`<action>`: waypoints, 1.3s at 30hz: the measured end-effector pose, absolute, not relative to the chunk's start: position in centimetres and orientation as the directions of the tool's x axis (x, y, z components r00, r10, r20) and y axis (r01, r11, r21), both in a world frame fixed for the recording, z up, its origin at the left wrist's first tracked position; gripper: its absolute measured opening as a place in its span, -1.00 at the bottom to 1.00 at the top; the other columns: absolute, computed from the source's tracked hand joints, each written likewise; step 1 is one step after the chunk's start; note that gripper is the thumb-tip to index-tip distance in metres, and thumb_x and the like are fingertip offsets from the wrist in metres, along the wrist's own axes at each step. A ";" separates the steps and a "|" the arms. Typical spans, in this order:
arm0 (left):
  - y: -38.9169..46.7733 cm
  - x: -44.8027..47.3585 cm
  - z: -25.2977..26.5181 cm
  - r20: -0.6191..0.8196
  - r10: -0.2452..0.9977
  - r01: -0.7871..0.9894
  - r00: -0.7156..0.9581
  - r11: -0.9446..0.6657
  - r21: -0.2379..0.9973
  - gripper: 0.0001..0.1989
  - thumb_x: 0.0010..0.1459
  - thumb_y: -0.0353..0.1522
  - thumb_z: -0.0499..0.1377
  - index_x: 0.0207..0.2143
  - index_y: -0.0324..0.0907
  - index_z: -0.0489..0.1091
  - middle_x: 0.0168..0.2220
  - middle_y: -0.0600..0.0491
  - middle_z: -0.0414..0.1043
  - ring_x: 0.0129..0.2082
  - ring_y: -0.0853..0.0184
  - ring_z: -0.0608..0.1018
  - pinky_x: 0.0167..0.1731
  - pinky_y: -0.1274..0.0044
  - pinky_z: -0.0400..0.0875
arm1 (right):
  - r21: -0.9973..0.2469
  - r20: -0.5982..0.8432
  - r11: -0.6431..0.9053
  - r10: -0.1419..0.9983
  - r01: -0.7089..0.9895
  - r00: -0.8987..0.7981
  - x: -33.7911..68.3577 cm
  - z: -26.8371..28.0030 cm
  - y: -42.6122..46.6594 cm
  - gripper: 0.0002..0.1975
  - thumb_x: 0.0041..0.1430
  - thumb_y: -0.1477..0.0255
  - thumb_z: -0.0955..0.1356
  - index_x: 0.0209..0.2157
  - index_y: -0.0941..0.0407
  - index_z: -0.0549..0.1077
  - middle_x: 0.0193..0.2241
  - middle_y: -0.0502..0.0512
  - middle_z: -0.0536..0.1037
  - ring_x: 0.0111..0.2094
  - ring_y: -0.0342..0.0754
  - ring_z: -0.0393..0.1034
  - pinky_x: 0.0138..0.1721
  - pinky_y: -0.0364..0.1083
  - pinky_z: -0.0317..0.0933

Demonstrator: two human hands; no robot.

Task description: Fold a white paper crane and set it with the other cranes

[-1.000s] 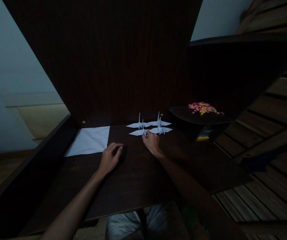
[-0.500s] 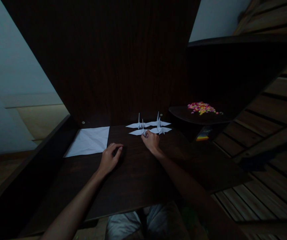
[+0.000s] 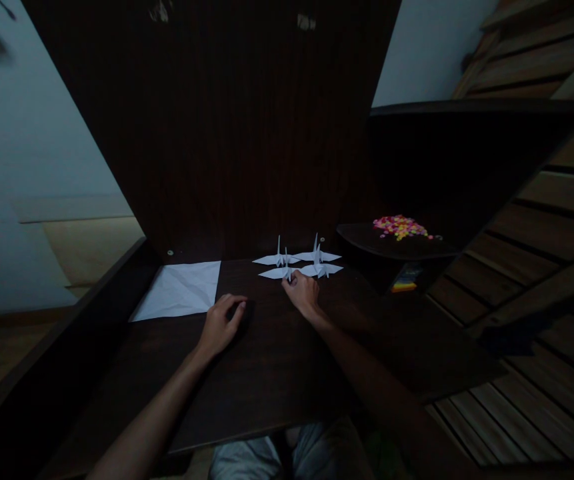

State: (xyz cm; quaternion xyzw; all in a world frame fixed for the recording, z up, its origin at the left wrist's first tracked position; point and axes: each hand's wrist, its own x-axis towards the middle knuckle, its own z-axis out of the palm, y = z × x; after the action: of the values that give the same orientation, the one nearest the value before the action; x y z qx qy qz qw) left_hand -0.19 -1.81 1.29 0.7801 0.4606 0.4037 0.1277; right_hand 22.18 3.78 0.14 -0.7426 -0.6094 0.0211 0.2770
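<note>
Several white origami cranes stand close together in two rows near the back of the dark desk. My right hand pinches the near end of the front-left paper crane, thumb and forefinger together on it. Beside it is the front-right crane; behind them stand a back-left crane and a back-right crane. My left hand rests on the desk with fingers loosely bent and apart, holding nothing. Just left of it lies a creased white paper sheet, flat.
A heap of small pink, yellow and red pieces lies on a rounded corner shelf at the right. Below it is a small rainbow-edged box. A raised side panel bounds the desk on the left, a tall back panel behind.
The whole view has shifted slightly, so things appear a little lower. My right hand stays at the front-left crane, and my left hand keeps its place on the desk.
</note>
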 end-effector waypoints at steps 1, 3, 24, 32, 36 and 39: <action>-1.8 -0.2 1.3 0.515 0.820 0.618 0.251 -0.545 0.567 -0.76 0.25 -0.27 0.01 -0.24 -0.18 0.43 -0.30 -0.01 0.48 -0.26 0.26 0.52 -0.19 0.43 0.40 | -0.438 0.307 -0.104 0.916 0.893 0.257 22.2 0.1 3.7 -0.79 0.14 0.26 0.29 -0.35 0.08 0.47 -0.42 0.03 0.59 -0.38 -0.06 0.46 -0.43 -0.17 0.06; -1.7 -0.2 1.2 0.522 0.814 0.622 0.254 -0.551 0.556 -0.76 0.25 -0.27 0.01 -0.24 -0.18 0.43 -0.31 -0.01 0.47 -0.27 0.26 0.52 -0.20 0.43 0.41 | -0.441 0.304 -0.104 0.917 0.891 0.258 22.3 0.1 3.6 -0.79 0.14 0.25 0.29 -0.36 0.08 0.47 -0.43 0.03 0.58 -0.39 -0.06 0.46 -0.44 -0.17 0.06; 0.0 -3.4 1.8 0.259 0.964 0.998 -0.064 0.058 0.032 -0.59 0.25 -0.21 -0.05 -0.11 -0.33 0.40 -0.15 -0.26 0.48 -0.12 0.00 0.48 -0.21 0.35 0.35 | -0.210 0.095 -0.002 0.995 0.978 0.023 21.3 0.7 -0.7 -0.63 0.26 0.30 0.18 -0.31 0.14 0.58 -0.29 0.27 0.60 -0.24 0.04 0.51 -0.26 -0.10 0.24; 0.0 -3.5 2.3 0.228 0.967 0.991 -0.115 0.097 0.089 -0.60 0.25 -0.24 -0.07 -0.18 -0.30 0.46 -0.26 -0.25 0.53 -0.21 0.04 0.55 -0.27 0.40 0.37 | -0.235 0.125 0.022 0.992 0.972 0.008 21.2 0.8 -2.1 -0.71 0.24 0.31 0.21 -0.31 0.11 0.52 -0.30 0.19 0.60 -0.26 0.02 0.51 -0.26 -0.11 0.23; 0.0 -3.4 2.3 0.224 0.967 0.992 -0.118 0.106 0.068 -0.63 0.24 -0.31 -0.08 -0.16 -0.32 0.44 -0.27 -0.25 0.54 -0.23 0.05 0.57 -0.28 0.41 0.37 | -0.333 0.194 -0.026 0.976 0.943 0.095 21.3 1.1 -1.1 -0.74 0.21 0.23 0.25 -0.21 0.09 0.43 -0.25 0.14 0.58 -0.22 0.04 0.49 -0.27 -0.10 0.22; 0.0 -3.3 2.2 0.227 0.967 0.992 -0.119 0.107 0.066 -0.63 0.23 -0.32 -0.08 -0.15 -0.34 0.43 -0.27 -0.26 0.53 -0.22 0.04 0.57 -0.27 0.40 0.37 | -0.384 0.195 -0.075 0.968 0.920 0.161 21.2 1.3 -0.2 -0.68 0.24 0.18 0.23 -0.14 0.12 0.37 -0.21 0.18 0.57 -0.18 0.02 0.48 -0.23 -0.11 0.21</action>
State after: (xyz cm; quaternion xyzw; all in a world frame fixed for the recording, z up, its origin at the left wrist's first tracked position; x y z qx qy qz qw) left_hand -3.29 -0.01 2.23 0.6605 0.7413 0.1011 -0.0632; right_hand 21.24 -0.15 1.25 -0.7311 -0.6455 0.0553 0.2139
